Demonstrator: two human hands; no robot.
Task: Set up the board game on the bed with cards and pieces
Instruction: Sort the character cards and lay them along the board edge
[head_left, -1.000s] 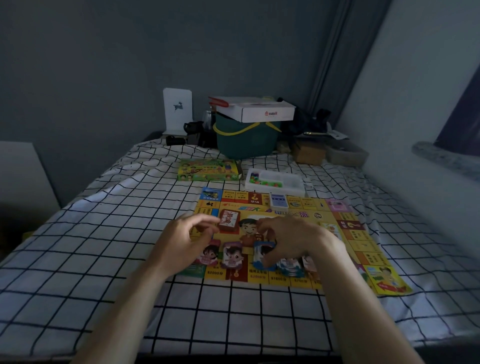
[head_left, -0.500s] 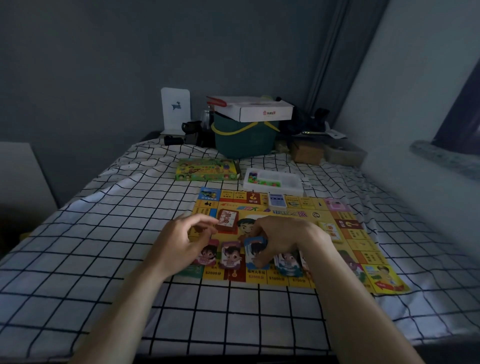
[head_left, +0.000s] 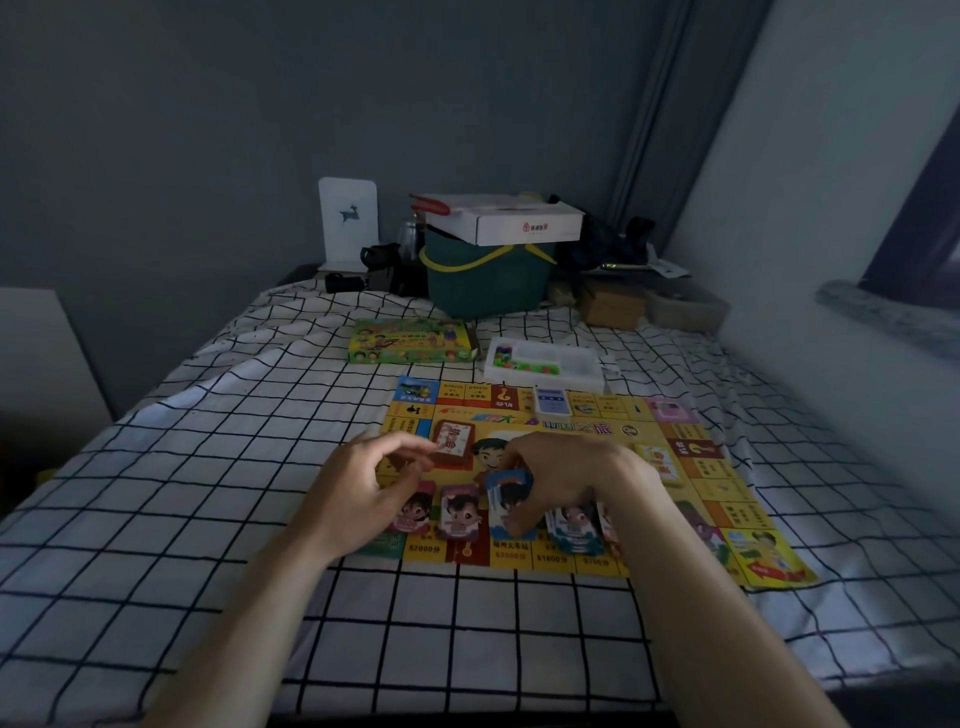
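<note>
A yellow game board (head_left: 727, 493) lies flat on the checked bedsheet. Along its near edge lie character card stacks: a pink one (head_left: 413, 512), a purple one (head_left: 458, 512) and a light blue one (head_left: 574, 525). My right hand (head_left: 566, 475) grips a blue character card stack (head_left: 511, 501), thumb and fingers round its ends. My left hand (head_left: 363, 488) hovers over the board's left side with fingers loosely curled, holding nothing that I can see. A red card deck (head_left: 453, 441) sits near the board's middle, and a blue-white deck (head_left: 551, 401) sits at its far edge.
Beyond the board lie the green game box (head_left: 413, 340) and a white tray of coloured pieces (head_left: 545, 358). A green basket (head_left: 485, 278) with a white carton on top, small boxes and dark clutter crowd the bed's far end. A wall runs along the right.
My right hand has shifted slightly with the blue card stack, tilting it on the near row. My left hand has opened a little and stayed over the board's left side.
</note>
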